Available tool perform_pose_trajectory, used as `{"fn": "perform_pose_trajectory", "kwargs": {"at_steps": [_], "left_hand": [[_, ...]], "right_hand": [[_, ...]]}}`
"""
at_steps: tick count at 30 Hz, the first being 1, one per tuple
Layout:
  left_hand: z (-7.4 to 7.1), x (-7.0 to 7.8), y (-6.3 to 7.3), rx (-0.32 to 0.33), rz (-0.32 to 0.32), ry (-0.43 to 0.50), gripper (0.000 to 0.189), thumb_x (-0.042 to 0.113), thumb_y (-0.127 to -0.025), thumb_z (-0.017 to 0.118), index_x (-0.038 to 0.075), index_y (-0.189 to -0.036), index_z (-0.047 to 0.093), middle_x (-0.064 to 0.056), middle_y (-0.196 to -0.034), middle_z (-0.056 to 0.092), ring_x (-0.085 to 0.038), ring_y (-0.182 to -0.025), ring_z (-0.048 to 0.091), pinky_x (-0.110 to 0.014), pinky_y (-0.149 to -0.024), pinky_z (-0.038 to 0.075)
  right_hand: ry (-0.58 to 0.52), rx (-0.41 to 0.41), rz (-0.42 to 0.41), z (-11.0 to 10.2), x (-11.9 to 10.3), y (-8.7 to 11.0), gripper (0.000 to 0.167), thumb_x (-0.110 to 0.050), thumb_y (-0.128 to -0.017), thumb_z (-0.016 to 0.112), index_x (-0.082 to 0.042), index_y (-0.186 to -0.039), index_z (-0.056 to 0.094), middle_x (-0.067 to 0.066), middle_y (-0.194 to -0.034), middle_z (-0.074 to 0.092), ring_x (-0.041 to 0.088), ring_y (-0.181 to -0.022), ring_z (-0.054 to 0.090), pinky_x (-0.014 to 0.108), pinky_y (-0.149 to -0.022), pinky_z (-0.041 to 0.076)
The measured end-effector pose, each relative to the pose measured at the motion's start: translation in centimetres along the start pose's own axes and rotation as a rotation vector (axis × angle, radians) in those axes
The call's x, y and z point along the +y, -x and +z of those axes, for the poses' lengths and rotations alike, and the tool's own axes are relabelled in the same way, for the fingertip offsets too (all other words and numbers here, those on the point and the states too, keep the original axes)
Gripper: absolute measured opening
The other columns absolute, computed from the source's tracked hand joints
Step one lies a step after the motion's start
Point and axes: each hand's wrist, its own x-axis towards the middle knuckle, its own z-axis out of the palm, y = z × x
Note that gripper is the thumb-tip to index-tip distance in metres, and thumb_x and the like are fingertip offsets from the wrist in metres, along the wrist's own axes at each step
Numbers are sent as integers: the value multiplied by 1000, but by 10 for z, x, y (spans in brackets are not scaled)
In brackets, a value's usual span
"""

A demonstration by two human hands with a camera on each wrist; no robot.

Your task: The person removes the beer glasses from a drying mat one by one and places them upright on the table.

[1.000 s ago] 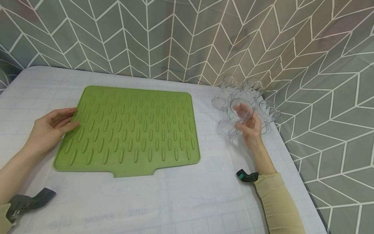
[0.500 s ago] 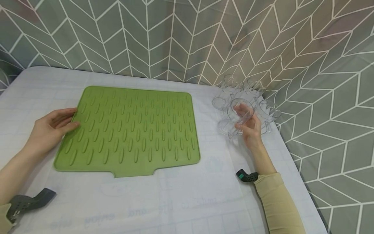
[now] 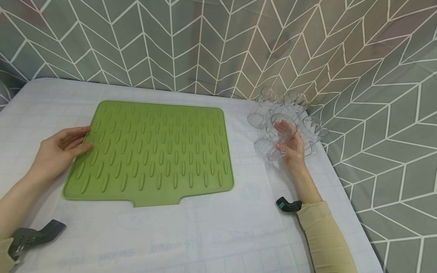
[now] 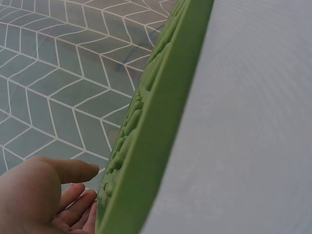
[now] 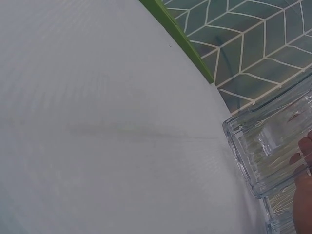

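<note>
My left hand [image 3: 56,153] is at the left edge of a green mat [image 3: 150,151] with raised oval ridges and a tab on its near side. Its thumb is extended over the edge, and the other fingers are loosely bent beside it. At the right, my right hand [image 3: 293,153] holds a clear mug [image 3: 273,132], its thumb on the near side. Some fingers show through the mug's transparent wall. In the right wrist view, the clear mug [image 5: 268,141] appears at the right edge with fingertips against it.
Several other clear mugs stand close around the held one, including a clear mug [image 3: 315,129] to the right and a clear mug [image 3: 269,98] behind. White cloth [image 3: 205,235] covers the table. A patterned grey-green curtain [image 3: 191,45] hangs along the back and right edges.
The held mug has turned and shifted very slightly, its rim moving a little up and right. My left hand and the green mat stay in place.
</note>
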Motion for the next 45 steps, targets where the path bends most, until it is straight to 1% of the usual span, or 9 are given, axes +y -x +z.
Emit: {"fn": "perform_pose_trajectory", "kwargs": {"at_steps": [4,10,19,23,26,30,35,40,45], "left_hand": [[0,0,0,-1,-5,-5,62,29,-98,65,12,-152,40,3,-157,41,15,-124,45,8,-88,40],[0,0,1,5,-4,-16,62,30,-98,65,12,-152,40,4,-157,41,13,-126,45,8,-88,39],[2,2,-1,11,-8,-85,65,34,-100,61,5,-153,36,-7,-159,37,8,-131,44,9,-89,38],[2,2,-1,11,-12,-95,65,35,-100,60,4,-152,36,-10,-160,36,5,-134,43,9,-89,38],[2,3,-1,7,-16,-97,65,35,-100,60,5,-153,36,-10,-160,35,3,-136,42,9,-89,38],[2,3,-1,7,-17,-103,66,36,-100,60,5,-153,36,-12,-160,35,1,-137,42,9,-89,38],[3,3,-2,6,-27,-115,66,37,-100,60,5,-153,36,-14,-160,34,-2,-139,41,8,-90,39],[3,3,-2,-2,-33,-114,67,38,-100,59,5,-153,35,-15,-161,33,-6,-142,40,8,-90,39],[3,4,-2,-2,-25,-108,66,37,-100,60,5,-153,36,-14,-161,34,-4,-140,41,8,-89,38]], "right_hand": [[16,21,18,0,1,1,71,20,-73,44,7,-143,43,15,-136,59,29,-133,47,24,-92,52],[7,32,10,2,2,0,72,22,-73,47,10,-143,41,17,-137,58,30,-132,48,39,-113,37],[20,44,11,3,3,1,75,25,-72,49,10,-144,39,20,-139,55,32,-136,45,41,-126,21],[27,46,14,3,4,1,75,24,-72,49,9,-144,39,20,-140,54,32,-136,44,40,-125,23],[40,51,17,3,4,1,74,23,-72,49,8,-145,40,18,-140,55,31,-137,44,31,-111,39],[43,55,11,3,5,1,74,22,-73,49,7,-145,41,16,-139,57,30,-136,44,28,-102,44],[50,61,3,2,6,0,75,22,-72,49,9,-145,39,16,-139,58,29,-135,46,38,-117,31],[65,58,14,1,6,1,75,22,-73,49,9,-146,38,15,-140,57,28,-135,45,41,-117,29],[65,54,32,2,5,3,75,22,-74,49,6,-147,38,14,-141,56,28,-136,43,45,-121,25]]}}
